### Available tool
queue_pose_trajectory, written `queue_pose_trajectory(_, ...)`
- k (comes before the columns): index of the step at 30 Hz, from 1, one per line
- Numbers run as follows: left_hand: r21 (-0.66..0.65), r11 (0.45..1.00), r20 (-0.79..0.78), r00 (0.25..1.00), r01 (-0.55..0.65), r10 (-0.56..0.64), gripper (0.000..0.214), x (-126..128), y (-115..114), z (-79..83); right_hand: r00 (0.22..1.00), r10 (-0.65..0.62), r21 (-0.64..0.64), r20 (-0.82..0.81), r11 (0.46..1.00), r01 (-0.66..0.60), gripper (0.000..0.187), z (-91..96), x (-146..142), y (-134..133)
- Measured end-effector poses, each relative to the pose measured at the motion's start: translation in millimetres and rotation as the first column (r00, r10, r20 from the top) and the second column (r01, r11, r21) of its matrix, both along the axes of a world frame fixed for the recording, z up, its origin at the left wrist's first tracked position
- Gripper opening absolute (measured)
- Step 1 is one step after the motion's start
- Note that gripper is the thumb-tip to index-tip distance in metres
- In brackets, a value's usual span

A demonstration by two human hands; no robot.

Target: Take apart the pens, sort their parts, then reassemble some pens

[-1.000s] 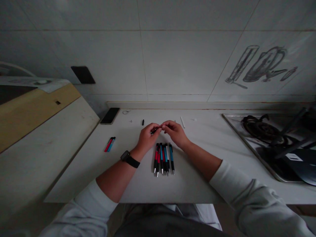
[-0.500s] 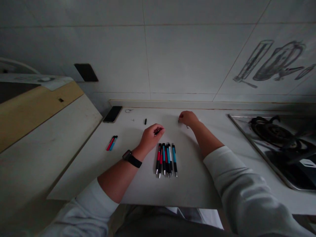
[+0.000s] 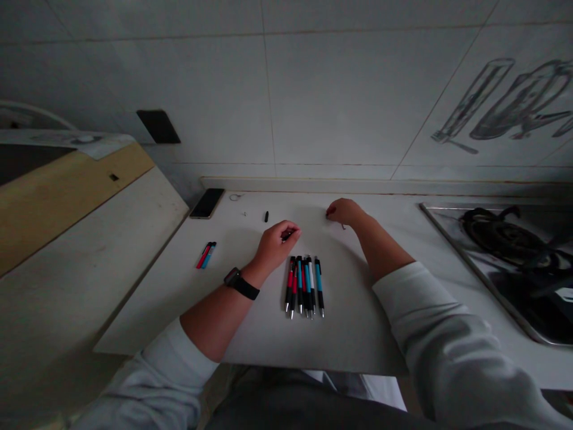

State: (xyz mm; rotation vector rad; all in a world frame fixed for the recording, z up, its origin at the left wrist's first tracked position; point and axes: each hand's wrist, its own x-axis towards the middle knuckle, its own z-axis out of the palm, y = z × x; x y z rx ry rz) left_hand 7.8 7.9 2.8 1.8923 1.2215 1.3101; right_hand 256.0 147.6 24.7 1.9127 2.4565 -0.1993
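Note:
My left hand (image 3: 278, 242) is closed round a small black pen part (image 3: 286, 237), mostly hidden by the fingers. My right hand (image 3: 344, 211) reaches farther back, its fingertips pinched together low at the countertop. What they hold, if anything, is too small and dark to make out. A tiny spring-like piece (image 3: 343, 227) lies just beneath that hand. Several click pens (image 3: 301, 286) in red, blue and white with black grips lie side by side in front of my hands. Behind my left hand lies a short black piece (image 3: 266, 217).
A red pen barrel (image 3: 203, 255) and a blue pen barrel (image 3: 208, 255) lie at the left of the white countertop (image 3: 250, 334). Farther back are a phone (image 3: 207, 203) and a thin ring (image 3: 235, 197). A gas stove (image 3: 505, 251) stands at the right, a tiled wall behind.
The whole view has shifted slightly as my head moved. Both hands keep nearly the same pose, and the pens lie as before.

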Motion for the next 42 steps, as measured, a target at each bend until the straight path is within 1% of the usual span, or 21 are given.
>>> queue_pose_trajectory(4, -0.012, 1.0, -0.001, 1.0, -0.004, 0.004, 0.013, -1, 1, -0.6, 1.0, -0.007, -0.017, -0.022, 1.0, 0.007, 0.025, -0.4, -2, 0)
queue_pose_trajectory(9, -0.023, 1.0, -0.008, 1.0, -0.013, 0.013, 0.012, -1, 1, 0.5, 0.999, 0.015, 0.009, -0.029, 1.0, -0.014, 0.028, 1.2, -9, -6)
queue_pose_trajectory(15, -0.015, 1.0, -0.017, 1.0, 0.001, -0.001, 0.012, 0, 1, 1.6, 0.998, 0.057, 0.034, -0.03, 0.998, -0.056, 0.028, -1.2, -21, -9)
queue_pose_trajectory(21, -0.027, 1.0, -0.011, 1.0, 0.002, -0.002, 0.012, 0, 0, 1.8, 0.994, 0.077, 0.032, -0.072, 0.997, -0.075, 0.027, -5.7, -36, -10)
queue_pose_trajectory(26, -0.048, 0.999, 0.003, 1.0, 0.003, -0.003, 0.012, -1, 1, 0.1, 0.992, 0.065, 0.035, -0.108, 0.997, -0.061, 0.028, -7.0, -46, -16)
queue_pose_trajectory(30, -0.065, 0.998, 0.007, 1.0, -0.005, 0.006, 0.012, -3, 4, -0.8, 0.99, 0.067, 0.048, -0.127, 0.997, -0.061, 0.027, -7.3, -49, -19)
queue_pose_trajectory(35, -0.043, 0.999, -0.015, 1.0, -0.026, 0.025, 0.012, -9, 9, -2.6, 0.987, 0.07, 0.045, -0.146, 0.997, -0.064, 0.027, -6.6, -48, -21)
queue_pose_trajectory(38, -0.044, 0.999, -0.011, 1.0, -0.022, 0.022, 0.013, -15, 13, -3.3, 0.976, 0.08, 0.086, -0.204, 0.994, -0.063, 0.029, -0.4, -44, -25)
queue_pose_trajectory(40, -0.056, 0.998, 0.0, 1.0, -0.022, 0.023, 0.014, -19, 14, -3.2, 0.954, 0.083, 0.138, -0.289, 0.989, -0.045, 0.026, 6.0, -43, -32)
queue_pose_trajectory(42, -0.066, 0.997, 0.009, 0.999, -0.038, 0.039, 0.019, -21, 14, -2.5, 0.913, 0.09, 0.15, -0.398, 0.988, -0.032, 0.024, 11.5, -44, -43)
